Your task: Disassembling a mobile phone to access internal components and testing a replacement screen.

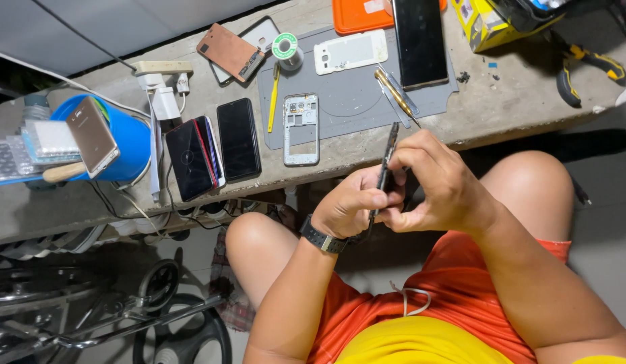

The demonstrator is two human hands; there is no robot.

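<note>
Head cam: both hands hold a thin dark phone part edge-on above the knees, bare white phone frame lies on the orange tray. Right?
Not quite. The head view shows the white phone frame lying on the grey work mat, not on the orange tray. The rest holds: the left hand and right hand hold the thin dark phone part edge-on above the knees.

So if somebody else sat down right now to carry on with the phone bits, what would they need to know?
Left hand and right hand: both grip the thin dark phone part, held edge-on above the knees, in front of the bench.

On the grey work mat: a white phone middle frame, a white back cover, a large black phone face up, metal tweezers, a yellow pry tool.

Done: one white phone lies apart in pieces.

Left: cannot tell what is being done to the held part; the pieces on the mat are not reassembled.
</note>
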